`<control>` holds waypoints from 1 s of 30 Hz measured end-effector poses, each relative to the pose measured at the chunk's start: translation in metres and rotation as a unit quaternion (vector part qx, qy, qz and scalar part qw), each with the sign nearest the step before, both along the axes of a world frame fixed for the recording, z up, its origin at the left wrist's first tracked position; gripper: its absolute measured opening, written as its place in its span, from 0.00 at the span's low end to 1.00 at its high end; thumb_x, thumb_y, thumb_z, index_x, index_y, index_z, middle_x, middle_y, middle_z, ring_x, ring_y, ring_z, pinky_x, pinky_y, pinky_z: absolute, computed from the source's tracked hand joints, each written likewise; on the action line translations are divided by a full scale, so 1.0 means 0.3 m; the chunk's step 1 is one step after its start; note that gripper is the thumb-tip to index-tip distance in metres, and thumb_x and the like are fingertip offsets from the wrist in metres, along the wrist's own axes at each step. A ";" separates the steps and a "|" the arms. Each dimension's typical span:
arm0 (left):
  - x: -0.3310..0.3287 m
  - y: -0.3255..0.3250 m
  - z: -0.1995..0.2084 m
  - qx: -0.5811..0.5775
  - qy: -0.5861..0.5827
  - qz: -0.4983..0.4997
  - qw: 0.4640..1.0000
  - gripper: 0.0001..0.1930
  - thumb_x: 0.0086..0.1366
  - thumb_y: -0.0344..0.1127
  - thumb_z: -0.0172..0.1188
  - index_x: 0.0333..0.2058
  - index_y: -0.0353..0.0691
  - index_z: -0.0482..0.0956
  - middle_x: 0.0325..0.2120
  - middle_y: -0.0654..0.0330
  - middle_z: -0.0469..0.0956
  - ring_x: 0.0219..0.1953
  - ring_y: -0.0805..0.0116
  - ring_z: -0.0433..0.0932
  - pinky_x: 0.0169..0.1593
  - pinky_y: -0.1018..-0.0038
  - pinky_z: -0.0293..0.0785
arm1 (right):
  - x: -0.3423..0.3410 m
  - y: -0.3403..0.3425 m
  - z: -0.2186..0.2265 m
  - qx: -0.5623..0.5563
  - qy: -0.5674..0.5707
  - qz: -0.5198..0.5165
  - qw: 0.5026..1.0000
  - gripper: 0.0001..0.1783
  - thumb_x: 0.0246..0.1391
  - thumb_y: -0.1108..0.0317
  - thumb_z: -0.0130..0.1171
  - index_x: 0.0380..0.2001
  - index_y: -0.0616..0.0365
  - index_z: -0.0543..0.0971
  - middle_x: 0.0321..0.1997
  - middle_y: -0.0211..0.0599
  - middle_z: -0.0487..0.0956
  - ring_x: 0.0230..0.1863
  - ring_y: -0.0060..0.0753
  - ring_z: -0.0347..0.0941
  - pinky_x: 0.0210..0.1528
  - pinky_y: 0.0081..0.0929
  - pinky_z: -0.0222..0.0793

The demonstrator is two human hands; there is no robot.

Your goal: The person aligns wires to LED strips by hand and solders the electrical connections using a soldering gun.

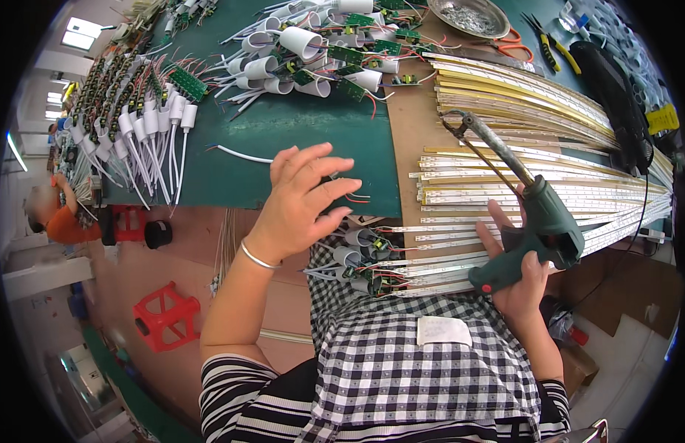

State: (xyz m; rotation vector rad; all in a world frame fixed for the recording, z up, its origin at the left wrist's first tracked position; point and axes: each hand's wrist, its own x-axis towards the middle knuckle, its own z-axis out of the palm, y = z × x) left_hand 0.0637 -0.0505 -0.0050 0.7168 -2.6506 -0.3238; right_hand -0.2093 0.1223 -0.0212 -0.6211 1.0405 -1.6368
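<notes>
Green bench top (320, 122) with a brown board (407, 140), a red stool (167, 317) on the floor at left, a person in orange (68, 220) farther off.
The right hand (521, 297) holds a green soldering gun (551, 210), its barrel pointing away over white light strips (460, 177); the left hand (302, 196), fingers spread wide, is left of it, a white cable (243, 155) running in behind, contact unclear. Beyond lie white housings (302, 43).

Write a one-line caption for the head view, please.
Right hand holding a green soldering gun over white strips; left hand open beside a white cable.
</notes>
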 end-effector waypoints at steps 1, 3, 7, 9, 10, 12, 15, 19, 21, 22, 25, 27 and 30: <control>-0.018 0.007 -0.019 -0.031 0.025 0.007 0.999 0.15 0.46 0.32 0.68 0.36 0.49 0.79 0.43 0.66 0.77 0.53 0.61 0.71 0.58 0.59 0.56 | 0.002 0.003 0.002 0.001 0.000 -0.002 1.000 0.47 0.53 0.50 0.58 0.68 0.50 0.46 0.71 0.38 0.49 0.69 0.50 0.51 0.65 0.53 0.55; -0.039 0.006 -0.046 -0.030 0.049 0.006 0.998 0.12 0.47 0.33 0.68 0.33 0.49 0.79 0.39 0.68 0.77 0.49 0.63 0.73 0.56 0.60 0.57 | 0.000 0.008 0.005 0.001 -0.007 -0.011 1.000 0.47 0.52 0.51 0.59 0.68 0.50 0.47 0.71 0.38 0.49 0.69 0.50 0.52 0.65 0.53 0.56; -0.099 0.020 -0.033 -0.025 0.070 0.004 0.997 0.08 0.46 0.31 0.68 0.27 0.47 0.79 0.29 0.69 0.79 0.40 0.66 0.76 0.48 0.64 0.59 | -0.003 0.009 -0.001 0.001 -0.034 -0.013 0.999 0.46 0.51 0.54 0.62 0.67 0.51 0.49 0.70 0.38 0.52 0.68 0.52 0.54 0.65 0.55 0.56; -0.112 0.034 -0.030 -0.019 0.044 0.008 0.999 0.09 0.44 0.31 0.68 0.26 0.46 0.79 0.27 0.67 0.79 0.38 0.66 0.76 0.43 0.66 0.59 | -0.006 0.009 -0.007 -0.003 -0.040 -0.009 0.999 0.46 0.51 0.54 0.62 0.67 0.51 0.50 0.69 0.38 0.53 0.67 0.52 0.54 0.65 0.55 0.56; -0.111 0.035 -0.029 -0.008 0.041 0.004 0.999 0.10 0.44 0.32 0.69 0.27 0.46 0.79 0.28 0.67 0.79 0.37 0.66 0.76 0.44 0.66 0.59 | -0.006 0.010 -0.010 -0.004 -0.048 0.004 0.999 0.45 0.51 0.55 0.62 0.66 0.52 0.50 0.69 0.38 0.54 0.67 0.52 0.54 0.65 0.56 0.56; -0.111 0.025 -0.025 0.019 0.039 -0.018 0.999 0.10 0.45 0.33 0.69 0.29 0.45 0.78 0.28 0.67 0.79 0.39 0.65 0.76 0.45 0.66 0.60 | -0.002 0.013 -0.015 -0.015 -0.053 -0.009 0.998 0.43 0.51 0.55 0.62 0.65 0.52 0.52 0.68 0.37 0.56 0.67 0.52 0.55 0.65 0.56 0.55; -0.110 -0.007 0.032 0.082 0.029 -0.081 0.993 0.10 0.47 0.34 0.68 0.30 0.44 0.78 0.29 0.68 0.80 0.41 0.65 0.76 0.46 0.66 0.61 | 0.000 0.013 -0.015 -0.019 -0.060 -0.002 0.998 0.41 0.51 0.55 0.63 0.64 0.52 0.56 0.66 0.36 0.59 0.67 0.52 0.55 0.65 0.56 0.54; -0.088 -0.045 0.024 0.113 0.008 -0.136 0.984 0.10 0.48 0.31 0.67 0.31 0.44 0.78 0.30 0.67 0.78 0.41 0.67 0.76 0.46 0.66 0.63 | 0.002 0.020 -0.017 -0.029 -0.064 -0.002 0.998 0.42 0.51 0.55 0.63 0.64 0.52 0.55 0.66 0.36 0.59 0.67 0.52 0.55 0.65 0.57 0.54; -0.102 -0.043 0.017 0.104 0.012 -0.125 0.987 0.10 0.48 0.30 0.67 0.30 0.44 0.78 0.30 0.67 0.78 0.41 0.68 0.76 0.45 0.66 0.63 | 0.001 0.025 -0.016 -0.013 -0.062 -0.012 0.998 0.42 0.50 0.55 0.63 0.64 0.52 0.55 0.66 0.37 0.60 0.67 0.52 0.55 0.65 0.57 0.53; -0.107 -0.041 0.012 0.101 0.019 -0.116 0.988 0.10 0.48 0.30 0.68 0.30 0.45 0.78 0.30 0.67 0.78 0.40 0.68 0.76 0.45 0.67 0.63 | 0.003 0.020 -0.014 -0.015 -0.063 -0.010 0.998 0.42 0.50 0.55 0.63 0.64 0.52 0.55 0.66 0.37 0.60 0.67 0.52 0.55 0.65 0.57 0.53; -0.125 -0.011 0.024 0.124 0.037 -0.080 0.988 0.10 0.47 0.27 0.67 0.30 0.44 0.79 0.27 0.66 0.79 0.36 0.68 0.77 0.44 0.67 0.63 | 0.001 0.020 -0.012 -0.004 -0.062 -0.008 0.998 0.42 0.50 0.55 0.62 0.64 0.52 0.55 0.65 0.37 0.60 0.67 0.52 0.56 0.66 0.57 0.53; -0.140 0.016 0.023 0.143 0.045 -0.056 0.987 0.10 0.47 0.26 0.67 0.30 0.43 0.80 0.26 0.66 0.79 0.35 0.68 0.78 0.44 0.68 0.62 | 0.000 0.018 -0.014 -0.012 -0.061 -0.002 0.998 0.42 0.50 0.55 0.62 0.64 0.53 0.55 0.65 0.37 0.60 0.66 0.51 0.57 0.65 0.56 0.53; -0.149 0.050 0.012 0.079 0.060 -0.008 0.995 0.09 0.46 0.26 0.67 0.29 0.43 0.81 0.24 0.66 0.79 0.34 0.67 0.78 0.42 0.68 0.63 | 0.002 0.022 -0.010 -0.010 -0.061 -0.002 0.998 0.42 0.50 0.55 0.62 0.64 0.53 0.54 0.65 0.38 0.60 0.66 0.51 0.58 0.65 0.55 0.54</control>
